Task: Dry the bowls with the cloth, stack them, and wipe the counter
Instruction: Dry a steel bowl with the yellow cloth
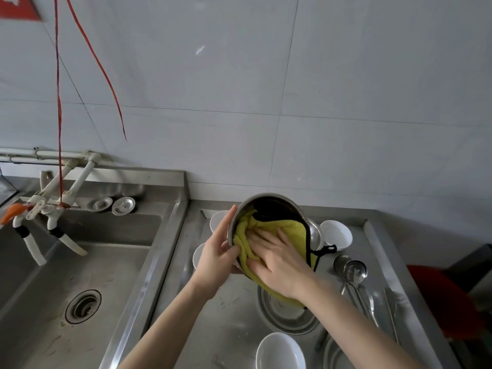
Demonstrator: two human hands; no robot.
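Left hand (217, 258) grasps bowl (269, 206) by its left wall, held above counter (231, 323), tilted, mouth toward the person. Right hand (277, 259), fingers flat (not clenched), presses cloth (292, 230) inside the bowl, just right of that grip. White bowls (336, 234) lie below and right, nearer the right hand.

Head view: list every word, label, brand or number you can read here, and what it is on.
Unreadable: white marks on the red paper sign at the top left of the wall, cropped by the frame edge.
None visible on the round steel bowl, the yellow cloth or the white ceramic bowls.
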